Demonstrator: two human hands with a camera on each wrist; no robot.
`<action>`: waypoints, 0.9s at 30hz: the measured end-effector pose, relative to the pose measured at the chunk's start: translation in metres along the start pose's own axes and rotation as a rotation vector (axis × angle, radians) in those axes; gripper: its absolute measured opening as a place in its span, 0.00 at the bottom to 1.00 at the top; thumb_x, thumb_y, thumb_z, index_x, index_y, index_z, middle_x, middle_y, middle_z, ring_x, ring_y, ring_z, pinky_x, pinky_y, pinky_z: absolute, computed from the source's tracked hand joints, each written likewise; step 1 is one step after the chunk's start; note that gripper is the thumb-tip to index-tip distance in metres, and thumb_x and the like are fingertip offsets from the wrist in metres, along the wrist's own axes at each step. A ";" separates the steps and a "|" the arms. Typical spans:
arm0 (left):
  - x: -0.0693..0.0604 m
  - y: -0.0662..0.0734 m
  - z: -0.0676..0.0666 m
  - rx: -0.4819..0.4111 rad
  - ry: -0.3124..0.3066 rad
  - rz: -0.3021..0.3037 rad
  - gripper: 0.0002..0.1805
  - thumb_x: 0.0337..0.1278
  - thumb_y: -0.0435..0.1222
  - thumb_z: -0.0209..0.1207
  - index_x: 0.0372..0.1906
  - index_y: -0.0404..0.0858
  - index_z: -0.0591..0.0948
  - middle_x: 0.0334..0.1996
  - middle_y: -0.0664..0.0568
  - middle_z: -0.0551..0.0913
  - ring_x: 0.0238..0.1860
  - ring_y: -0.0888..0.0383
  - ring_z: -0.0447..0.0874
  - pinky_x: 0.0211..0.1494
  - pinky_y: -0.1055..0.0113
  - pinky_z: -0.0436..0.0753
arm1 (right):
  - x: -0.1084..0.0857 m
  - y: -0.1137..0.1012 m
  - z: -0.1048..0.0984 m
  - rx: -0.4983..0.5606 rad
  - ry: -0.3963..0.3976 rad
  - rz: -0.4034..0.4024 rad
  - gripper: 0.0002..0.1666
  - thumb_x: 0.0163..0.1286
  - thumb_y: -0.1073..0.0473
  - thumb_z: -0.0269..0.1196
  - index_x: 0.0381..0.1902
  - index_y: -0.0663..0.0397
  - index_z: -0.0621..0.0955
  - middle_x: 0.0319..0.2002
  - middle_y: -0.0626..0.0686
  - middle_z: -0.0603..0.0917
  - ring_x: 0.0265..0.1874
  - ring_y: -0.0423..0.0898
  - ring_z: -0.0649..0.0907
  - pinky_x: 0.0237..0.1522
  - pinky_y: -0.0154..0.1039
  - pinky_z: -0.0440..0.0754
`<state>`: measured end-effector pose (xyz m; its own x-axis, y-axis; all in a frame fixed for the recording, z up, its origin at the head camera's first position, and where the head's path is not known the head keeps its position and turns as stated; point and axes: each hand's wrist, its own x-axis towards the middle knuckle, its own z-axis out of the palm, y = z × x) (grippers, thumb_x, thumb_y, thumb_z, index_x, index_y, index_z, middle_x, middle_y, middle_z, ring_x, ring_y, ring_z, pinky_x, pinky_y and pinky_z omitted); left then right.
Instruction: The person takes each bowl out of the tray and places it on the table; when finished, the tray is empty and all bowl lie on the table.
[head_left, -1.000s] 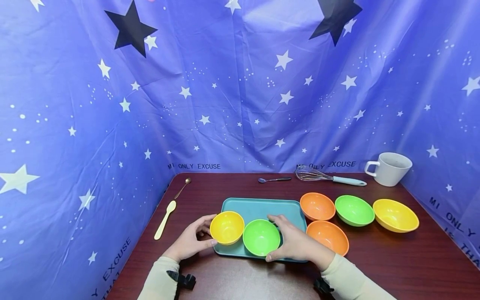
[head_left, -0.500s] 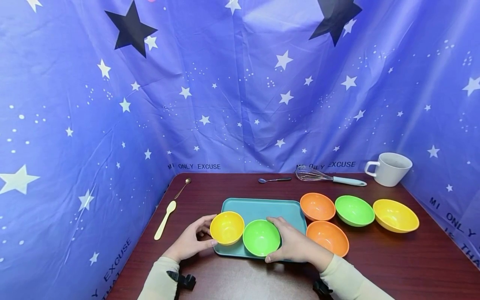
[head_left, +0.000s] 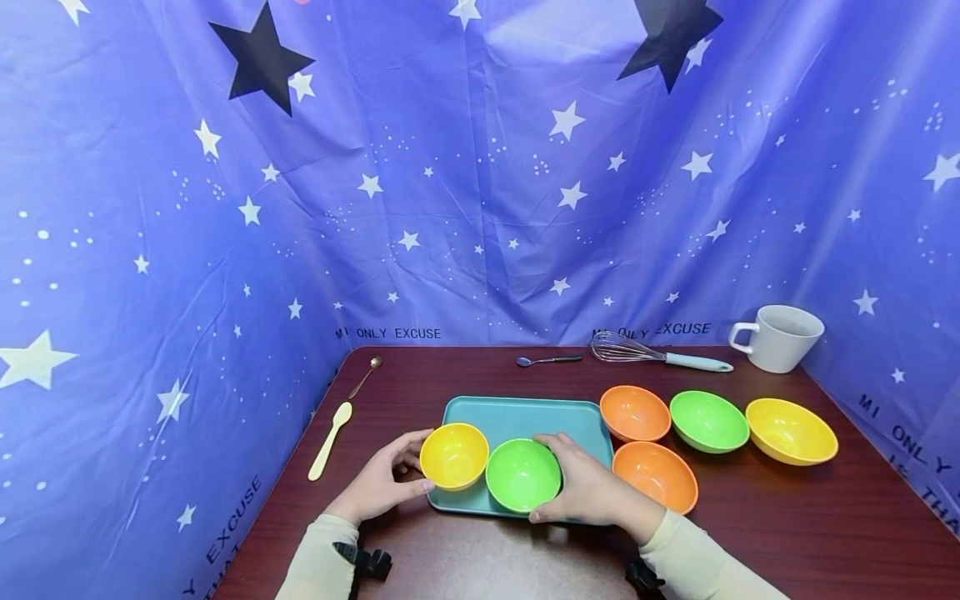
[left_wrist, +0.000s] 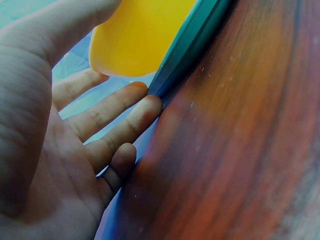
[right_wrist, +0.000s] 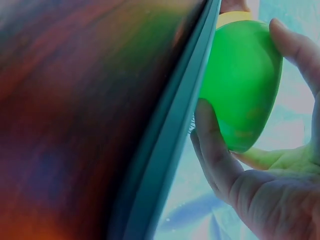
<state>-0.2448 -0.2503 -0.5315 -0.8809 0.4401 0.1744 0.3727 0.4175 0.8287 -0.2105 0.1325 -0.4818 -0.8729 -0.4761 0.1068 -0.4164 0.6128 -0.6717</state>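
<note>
A small yellow bowl (head_left: 454,456) and a green bowl (head_left: 523,476) stand upright side by side on the near part of a teal tray (head_left: 525,410). My left hand (head_left: 386,477) holds the yellow bowl from its left, thumb on the near side and index finger on the far side. In the left wrist view the other fingers (left_wrist: 107,112) lie below the yellow bowl (left_wrist: 137,40), close to the tray edge. My right hand (head_left: 588,487) grips the green bowl from the right, its thumb in front and fingers behind. The right wrist view shows thumb and fingers around the green bowl (right_wrist: 240,80).
Right of the tray are two orange bowls (head_left: 636,414), another green bowl (head_left: 708,422) and a larger yellow bowl (head_left: 791,432). A whisk (head_left: 660,357), a white mug (head_left: 783,339) and a small spoon (head_left: 549,359) lie behind. At left are a cream spoon (head_left: 330,440) and a small gold spoon (head_left: 365,377).
</note>
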 end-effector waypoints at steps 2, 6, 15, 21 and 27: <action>0.000 0.000 0.000 0.003 0.001 0.002 0.43 0.56 0.45 0.77 0.76 0.59 0.70 0.54 0.61 0.84 0.48 0.54 0.84 0.51 0.60 0.79 | -0.001 0.000 -0.001 0.002 0.005 0.009 0.69 0.41 0.38 0.86 0.74 0.63 0.69 0.61 0.55 0.76 0.56 0.50 0.79 0.57 0.56 0.79; 0.000 0.000 0.000 0.004 0.002 0.006 0.43 0.56 0.45 0.77 0.76 0.60 0.70 0.54 0.61 0.84 0.48 0.54 0.84 0.51 0.59 0.79 | -0.002 -0.003 -0.006 -0.001 0.022 0.019 0.68 0.41 0.37 0.86 0.74 0.62 0.69 0.61 0.55 0.77 0.56 0.51 0.78 0.56 0.56 0.79; 0.000 0.001 0.000 -0.001 -0.001 0.008 0.42 0.57 0.46 0.77 0.76 0.59 0.70 0.54 0.61 0.84 0.48 0.54 0.84 0.51 0.60 0.79 | -0.011 -0.014 -0.031 0.008 0.081 0.033 0.66 0.42 0.38 0.86 0.75 0.57 0.70 0.60 0.52 0.77 0.55 0.50 0.79 0.54 0.56 0.80; 0.000 0.002 0.000 -0.003 -0.002 0.011 0.43 0.57 0.45 0.77 0.76 0.58 0.70 0.54 0.61 0.84 0.48 0.54 0.84 0.50 0.60 0.79 | -0.022 -0.010 -0.047 0.027 0.140 0.006 0.65 0.43 0.40 0.87 0.75 0.53 0.70 0.64 0.51 0.76 0.56 0.50 0.79 0.55 0.55 0.81; 0.000 0.001 0.000 -0.002 -0.001 0.008 0.43 0.57 0.45 0.77 0.76 0.58 0.70 0.54 0.61 0.84 0.48 0.54 0.84 0.51 0.59 0.79 | -0.037 -0.006 -0.067 0.017 0.180 0.020 0.66 0.43 0.39 0.86 0.76 0.54 0.68 0.65 0.55 0.76 0.56 0.53 0.79 0.52 0.55 0.81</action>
<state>-0.2440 -0.2499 -0.5304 -0.8776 0.4440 0.1809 0.3793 0.4123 0.8283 -0.1933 0.1888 -0.4329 -0.9128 -0.3430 0.2218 -0.3958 0.6093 -0.6870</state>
